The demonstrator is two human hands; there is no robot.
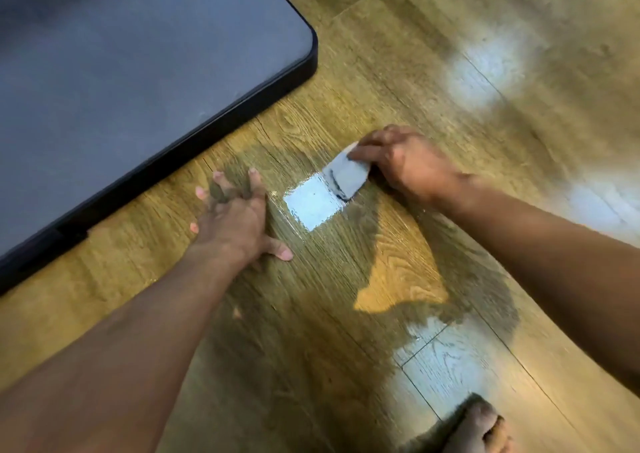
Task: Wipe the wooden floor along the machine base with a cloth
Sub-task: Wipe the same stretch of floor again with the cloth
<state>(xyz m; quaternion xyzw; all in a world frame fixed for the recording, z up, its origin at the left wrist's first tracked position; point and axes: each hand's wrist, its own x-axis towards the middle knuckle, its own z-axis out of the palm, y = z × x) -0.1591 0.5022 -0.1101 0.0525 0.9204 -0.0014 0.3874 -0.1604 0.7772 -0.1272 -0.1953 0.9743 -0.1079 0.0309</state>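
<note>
At the left the dark machine base (121, 88) is sitting on the wooden floor (381, 71), and near its black edge the left hand (232, 220) is pressing flat on the boards, fingers spread, holding nothing. Right of it a bright glare patch (311, 206) is shining on the wood. The pale grey cloth (346, 175) is lying against that patch, apart from the base, with the right hand (408, 161) gripping it, fingers curled; a bare foot (478, 428) is showing bottom right.
</note>
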